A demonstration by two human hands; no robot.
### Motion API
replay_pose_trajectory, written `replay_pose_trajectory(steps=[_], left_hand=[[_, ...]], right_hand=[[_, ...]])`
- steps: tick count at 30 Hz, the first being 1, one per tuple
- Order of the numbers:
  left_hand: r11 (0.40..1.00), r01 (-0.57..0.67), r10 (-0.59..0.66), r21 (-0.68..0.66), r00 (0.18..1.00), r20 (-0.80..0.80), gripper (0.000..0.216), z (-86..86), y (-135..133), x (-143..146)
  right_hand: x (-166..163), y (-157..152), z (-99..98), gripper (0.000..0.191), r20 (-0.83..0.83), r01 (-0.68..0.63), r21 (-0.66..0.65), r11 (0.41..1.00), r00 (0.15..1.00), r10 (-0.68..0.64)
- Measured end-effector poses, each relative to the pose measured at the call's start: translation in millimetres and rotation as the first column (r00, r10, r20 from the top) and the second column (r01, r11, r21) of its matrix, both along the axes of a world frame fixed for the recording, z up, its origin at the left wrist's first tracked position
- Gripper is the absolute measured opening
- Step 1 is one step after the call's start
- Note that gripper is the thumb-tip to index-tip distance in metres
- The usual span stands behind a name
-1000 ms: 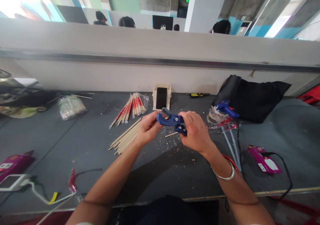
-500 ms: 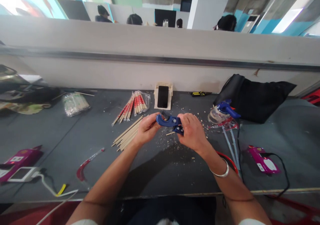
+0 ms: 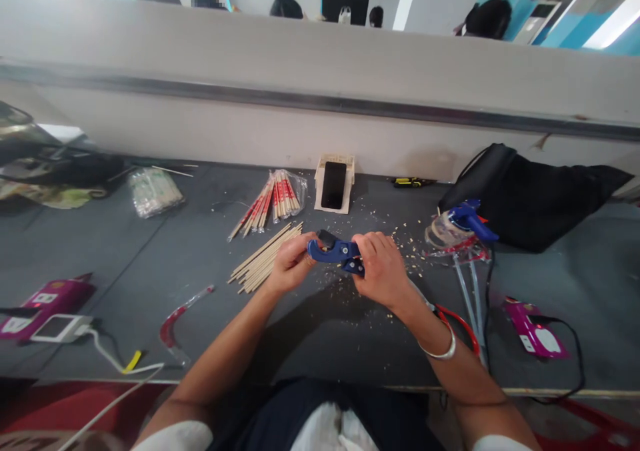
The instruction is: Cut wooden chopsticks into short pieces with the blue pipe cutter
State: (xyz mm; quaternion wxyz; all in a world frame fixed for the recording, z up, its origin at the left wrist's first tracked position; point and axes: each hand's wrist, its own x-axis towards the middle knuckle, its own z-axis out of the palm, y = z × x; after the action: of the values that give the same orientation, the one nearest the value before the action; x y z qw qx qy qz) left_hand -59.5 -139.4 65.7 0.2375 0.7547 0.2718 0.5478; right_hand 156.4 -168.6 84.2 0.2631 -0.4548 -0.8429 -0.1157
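Note:
My right hand [image 3: 383, 267] is wrapped around the handles of a blue pipe cutter [image 3: 334, 251], held above the table. At the cutter's curved jaw my left hand [image 3: 294, 263] is closed in a pinch; what lies between its fingers is hidden. Bare wooden chopsticks [image 3: 260, 264] lie in a loose pile just left of my left hand. Behind them are chopsticks in red-printed wrappers [image 3: 283, 197]. Small wood chips [image 3: 400, 244] are scattered under and around the cutter.
A phone [image 3: 334, 185] leans on a wooden stand by the partition. To the right are a black bag [image 3: 540, 197], a blue-handled tape dispenser [image 3: 467, 221], red-handled pliers or scissors [image 3: 463, 324] and a purple power strip [image 3: 535, 331]. A wrapped bundle [image 3: 155, 192] and a white charger [image 3: 60, 329] are leftward.
The view has tilted down and shifted slightly. Both hands stay at the cutter, which has moved slightly left relative to the phone.

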Motion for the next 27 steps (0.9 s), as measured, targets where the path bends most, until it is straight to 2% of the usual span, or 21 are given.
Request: replay_pose_trajectory(steps=[7, 11, 16, 23, 27], left_hand=[[0.996, 0.069, -0.073, 0.054, 0.995, 0.071, 0.029, -1.4, -1.6, -1.9], [0.994, 0.054, -0.06, 0.091, 0.996, 0.063, 0.036, -1.4, -2.0, -0.6], [0.999, 0.009, -0.01, 0.031, 1.0, 0.029, 0.04, -2.9, -4.1, -1.2], [0.999, 0.034, -0.035, 0.034, 0.999, 0.028, 0.039, -4.7, -2.3, -1.2], [0.999, 0.036, -0.036, 0.026, 0.999, 0.023, 0.04, -6.0, -0.7, -1.8]], right_hand=[[-1.8, 1.8, -7.6, 0.043, -0.008, -0.047, -0.112, 0.993, 0.999, 0.046], [-2.6, -0.2, -7.9, 0.041, 0.002, -0.05, -0.119, 0.992, 0.999, 0.051], [-1.8, -0.7, -6.8, 0.044, 0.019, -0.043, -0.144, 0.989, 0.999, 0.046], [-2.4, 0.1, -7.7, 0.044, 0.035, -0.036, -0.118, 0.992, 0.999, 0.041], [-1.6, 1.2, -8.6, 0.049, 0.044, -0.037, -0.118, 0.992, 0.998, 0.042]])
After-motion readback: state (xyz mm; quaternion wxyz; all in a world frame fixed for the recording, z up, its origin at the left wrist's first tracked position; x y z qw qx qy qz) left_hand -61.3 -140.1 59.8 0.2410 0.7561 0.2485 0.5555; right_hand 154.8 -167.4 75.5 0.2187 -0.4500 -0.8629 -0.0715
